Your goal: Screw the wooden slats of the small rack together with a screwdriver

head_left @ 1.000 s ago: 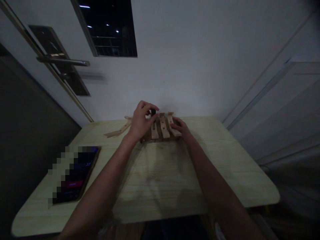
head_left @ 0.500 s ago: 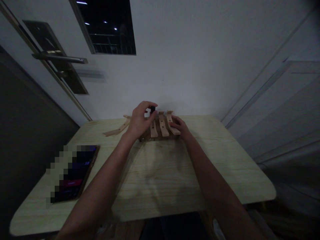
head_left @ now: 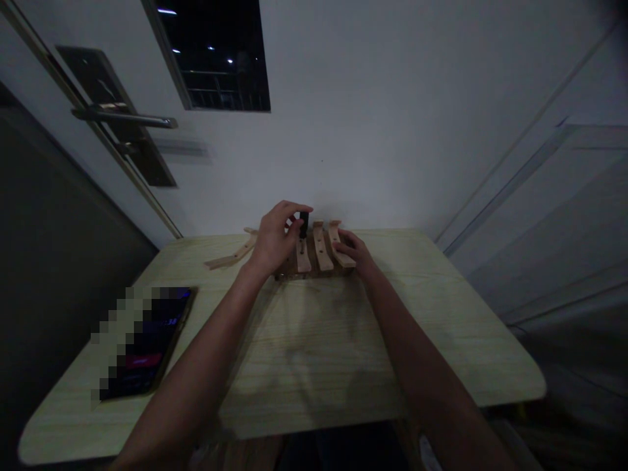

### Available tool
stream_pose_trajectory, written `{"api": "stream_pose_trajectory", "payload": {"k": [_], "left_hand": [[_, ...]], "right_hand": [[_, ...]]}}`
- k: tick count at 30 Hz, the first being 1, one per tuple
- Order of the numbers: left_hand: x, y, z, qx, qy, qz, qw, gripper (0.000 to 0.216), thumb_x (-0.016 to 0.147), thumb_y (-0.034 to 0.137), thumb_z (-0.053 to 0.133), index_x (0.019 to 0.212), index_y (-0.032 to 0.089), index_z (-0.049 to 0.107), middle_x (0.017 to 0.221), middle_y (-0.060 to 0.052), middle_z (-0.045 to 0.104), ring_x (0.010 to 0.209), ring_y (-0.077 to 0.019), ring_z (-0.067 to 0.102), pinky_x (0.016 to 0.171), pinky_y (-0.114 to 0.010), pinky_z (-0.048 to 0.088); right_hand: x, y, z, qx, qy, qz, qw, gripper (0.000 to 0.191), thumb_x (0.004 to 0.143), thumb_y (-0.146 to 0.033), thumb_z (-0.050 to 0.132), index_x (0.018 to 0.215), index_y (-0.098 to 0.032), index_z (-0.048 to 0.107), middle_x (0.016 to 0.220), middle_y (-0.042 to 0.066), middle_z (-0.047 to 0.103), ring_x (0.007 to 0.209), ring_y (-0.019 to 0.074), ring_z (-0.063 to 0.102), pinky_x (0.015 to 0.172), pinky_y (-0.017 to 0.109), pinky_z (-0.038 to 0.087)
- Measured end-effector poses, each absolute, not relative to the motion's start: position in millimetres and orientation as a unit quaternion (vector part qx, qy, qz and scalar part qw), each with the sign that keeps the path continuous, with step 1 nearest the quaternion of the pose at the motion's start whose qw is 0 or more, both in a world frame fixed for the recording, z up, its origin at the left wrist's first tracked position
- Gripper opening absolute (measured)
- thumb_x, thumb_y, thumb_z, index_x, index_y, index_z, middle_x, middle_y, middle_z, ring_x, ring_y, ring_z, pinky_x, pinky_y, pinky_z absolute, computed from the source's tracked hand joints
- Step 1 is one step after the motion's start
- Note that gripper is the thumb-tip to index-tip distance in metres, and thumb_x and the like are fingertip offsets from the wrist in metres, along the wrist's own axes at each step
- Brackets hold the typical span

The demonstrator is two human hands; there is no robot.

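My left hand [head_left: 279, 230] is closed round the black handle of a screwdriver [head_left: 304, 224], held upright over the leftmost of three curved, light wooden hooks on a dark brown board. Its tip is at a hole in that hook [head_left: 303, 260], too small to see clearly. Beside it are the middle hook [head_left: 322, 250] and the right hook [head_left: 340, 245], each with dark holes. My right hand [head_left: 357, 252] grips the right end of the brown board [head_left: 314, 271], its fingers against the right hook. A loose wooden hook [head_left: 230, 257] lies left of my left hand, partly hidden by it.
A phone or tablet [head_left: 157, 353] with a lit screen lies at the left of the pale wooden table [head_left: 314, 366]. Behind the table rises a white door [head_left: 367, 131] with a metal handle [head_left: 132, 120] and a dark window.
The screwdriver's handle has tilted slightly, and the left fingers have shifted on it. The right hand keeps its hold on the board. The whole view has shifted slightly.
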State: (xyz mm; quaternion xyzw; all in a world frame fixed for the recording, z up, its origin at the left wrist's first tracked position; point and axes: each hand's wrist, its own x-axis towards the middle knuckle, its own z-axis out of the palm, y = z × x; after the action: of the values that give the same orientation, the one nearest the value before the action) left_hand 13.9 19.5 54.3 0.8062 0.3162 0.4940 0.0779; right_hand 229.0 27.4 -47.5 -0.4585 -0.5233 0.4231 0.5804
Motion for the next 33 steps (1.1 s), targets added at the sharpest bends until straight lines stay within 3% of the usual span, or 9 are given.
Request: {"api": "stream_pose_trajectory", "payload": {"k": [7, 12, 20, 24, 33], "left_hand": [[17.7, 16.0, 54.1, 0.793, 0.333, 0.502, 0.089, 0.017, 0.080, 0.019, 0.066, 0.097, 0.019, 0.063, 0.092, -0.002, 0.062, 0.066, -0.0087, 0.056, 0.063, -0.022, 0.050], [17.3, 17.8, 52.4, 0.796, 0.326, 0.502, 0.090, 0.021, 0.077, 0.009, 0.062, 0.095, 0.020, 0.061, 0.095, -0.002, 0.057, 0.069, -0.0081, 0.056, 0.066, -0.022, 0.053], [15.2, 16.3, 53.0, 0.811, 0.316, 0.478, 0.118, 0.034, 0.078, 0.005, 0.051, 0.107, 0.021, 0.058, 0.102, -0.003, 0.064, 0.080, -0.0117, 0.061, 0.071, -0.025, 0.054], [14.4, 17.5, 51.7, 0.805, 0.337, 0.474, 0.119, 0.032, 0.079, 0.004, 0.050, 0.106, 0.020, 0.060, 0.094, -0.002, 0.065, 0.081, -0.0128, 0.063, 0.075, -0.028, 0.056], [16.8, 16.3, 52.0, 0.796, 0.309, 0.505, 0.124, 0.029, 0.081, 0.005, 0.049, 0.102, 0.020, 0.062, 0.101, -0.004, 0.060, 0.084, -0.0115, 0.061, 0.075, -0.026, 0.057]], "right_hand": [[228.1, 26.9, -46.6, -0.453, -0.527, 0.422, 0.583, 0.057, 0.056, -0.047, 0.075, 0.105, -0.022, 0.064, 0.110, 0.006, 0.069, 0.105, 0.0265, 0.060, 0.095, 0.044, 0.046], [228.2, 25.6, -45.3, -0.453, -0.528, 0.422, 0.582, 0.059, 0.056, -0.048, 0.075, 0.107, -0.021, 0.064, 0.111, 0.007, 0.068, 0.104, 0.0265, 0.061, 0.096, 0.044, 0.045], [228.8, 24.2, -44.0, -0.461, -0.527, 0.424, 0.574, 0.057, 0.058, -0.046, 0.075, 0.109, -0.023, 0.064, 0.116, 0.006, 0.067, 0.109, 0.0267, 0.060, 0.100, 0.046, 0.043], [227.7, 27.1, -48.0, -0.455, -0.513, 0.426, 0.590, 0.057, 0.056, -0.043, 0.076, 0.107, -0.021, 0.064, 0.114, 0.008, 0.067, 0.109, 0.0272, 0.060, 0.101, 0.046, 0.042], [228.6, 24.1, -45.3, -0.466, -0.520, 0.427, 0.575, 0.057, 0.058, -0.045, 0.074, 0.109, -0.022, 0.063, 0.113, 0.007, 0.068, 0.106, 0.0264, 0.061, 0.097, 0.046, 0.046]]}}
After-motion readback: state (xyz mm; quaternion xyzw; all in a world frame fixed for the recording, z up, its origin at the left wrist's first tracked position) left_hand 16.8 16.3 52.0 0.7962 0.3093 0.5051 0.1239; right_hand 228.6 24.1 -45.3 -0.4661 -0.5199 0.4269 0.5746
